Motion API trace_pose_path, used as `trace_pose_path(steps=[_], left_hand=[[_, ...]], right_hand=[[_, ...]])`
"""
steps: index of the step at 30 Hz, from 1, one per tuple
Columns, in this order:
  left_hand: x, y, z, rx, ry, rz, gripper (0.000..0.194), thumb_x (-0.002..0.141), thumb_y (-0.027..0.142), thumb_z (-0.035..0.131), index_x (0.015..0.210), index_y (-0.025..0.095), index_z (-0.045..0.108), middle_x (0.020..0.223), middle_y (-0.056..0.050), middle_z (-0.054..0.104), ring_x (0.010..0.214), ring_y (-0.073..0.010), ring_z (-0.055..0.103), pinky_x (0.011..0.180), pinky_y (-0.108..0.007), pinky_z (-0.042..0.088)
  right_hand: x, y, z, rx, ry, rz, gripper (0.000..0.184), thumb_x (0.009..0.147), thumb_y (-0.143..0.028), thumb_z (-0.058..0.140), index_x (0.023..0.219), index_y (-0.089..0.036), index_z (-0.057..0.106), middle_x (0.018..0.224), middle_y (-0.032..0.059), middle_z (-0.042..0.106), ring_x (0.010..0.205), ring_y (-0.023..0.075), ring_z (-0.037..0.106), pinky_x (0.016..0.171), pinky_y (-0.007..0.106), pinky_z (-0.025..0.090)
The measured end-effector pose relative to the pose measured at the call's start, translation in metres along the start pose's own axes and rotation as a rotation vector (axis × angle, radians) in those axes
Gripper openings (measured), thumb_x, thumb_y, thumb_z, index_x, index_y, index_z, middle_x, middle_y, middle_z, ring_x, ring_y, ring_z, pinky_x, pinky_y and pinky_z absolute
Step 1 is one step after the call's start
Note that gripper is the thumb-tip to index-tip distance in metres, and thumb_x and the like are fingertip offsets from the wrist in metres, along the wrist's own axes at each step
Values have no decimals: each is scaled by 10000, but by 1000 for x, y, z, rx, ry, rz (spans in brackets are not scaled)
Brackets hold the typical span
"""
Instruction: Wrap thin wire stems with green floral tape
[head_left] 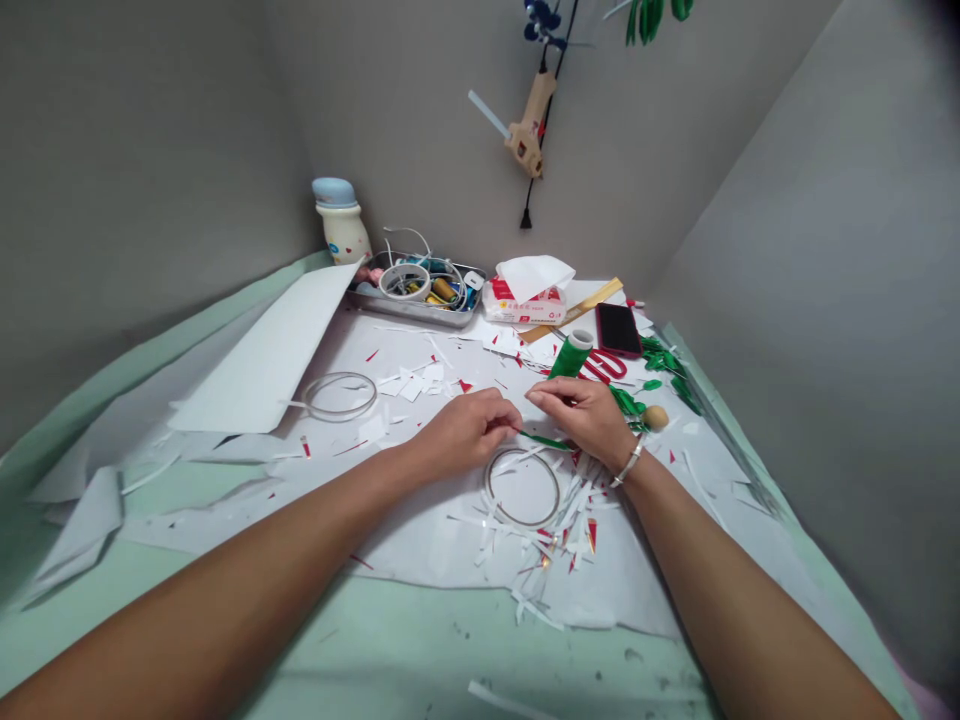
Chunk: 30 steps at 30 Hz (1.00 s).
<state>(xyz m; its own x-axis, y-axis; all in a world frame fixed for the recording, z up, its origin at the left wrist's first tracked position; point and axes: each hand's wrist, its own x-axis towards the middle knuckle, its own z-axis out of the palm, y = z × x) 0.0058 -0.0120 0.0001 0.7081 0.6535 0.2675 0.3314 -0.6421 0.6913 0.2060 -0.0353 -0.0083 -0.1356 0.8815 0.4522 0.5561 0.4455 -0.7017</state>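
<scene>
So the slim green leaf-like strip point(547, 440) is in the gap between the two hands, just above the white paper cover. Its long axis runs mostly sideways with a slight tilt: the skinny end is at 9 to 10 o'clock, and the wider end points to about 3 to 4 o'clock, toward the underside of the right hand point(596, 415).

The left hand point(469, 430) has that skinny end pinched between thumb and forefinger, other fingers curled in. On the right, thumb and forefinger are drawn close together, but I honestly can't tell if they're gripping anything.

Going round from the strip: green spool with a white core point(571, 355) at 1 o'clock, right behind the right hand; black phone with a red edge point(619, 330) between 1 and 2; small round tan ball point(655, 417) near 3; loose white paper slivers point(581, 500) at 5; thin pale round hoop point(488, 487) at 7; cluttered metal tray point(442, 318) between 10 and 11.
</scene>
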Motion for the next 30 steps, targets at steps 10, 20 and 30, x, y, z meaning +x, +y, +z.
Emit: trace_pose_path(steps=[10,20,30], left_hand=[[5,-10,-4,-173,286,-218,133,796,252,544,852,158,620,762,-12,614,647,-119,541,631,-252,438],[1,-5,-2,143,33,-4,157,791,152,508,841,185,653,800,-26,585,745,-145,544,702,-271,418],[6,-7,-6,-250,203,-186,154,805,268,539,868,150,615,769,-11,614,659,-114,541,634,-244,429]], right_hand=[[-5,-10,15,-133,-252,-112,172,842,-235,554,847,-196,722,803,21,715,709,126,630,660,220,450],[0,-7,1,-51,-5,-80,190,848,-291,567,820,-181,720,783,33,706,696,140,620,667,241,458],[-2,0,13,-79,-199,-21,173,838,-254,562,848,-193,724,826,21,725,725,139,643,661,223,458]])
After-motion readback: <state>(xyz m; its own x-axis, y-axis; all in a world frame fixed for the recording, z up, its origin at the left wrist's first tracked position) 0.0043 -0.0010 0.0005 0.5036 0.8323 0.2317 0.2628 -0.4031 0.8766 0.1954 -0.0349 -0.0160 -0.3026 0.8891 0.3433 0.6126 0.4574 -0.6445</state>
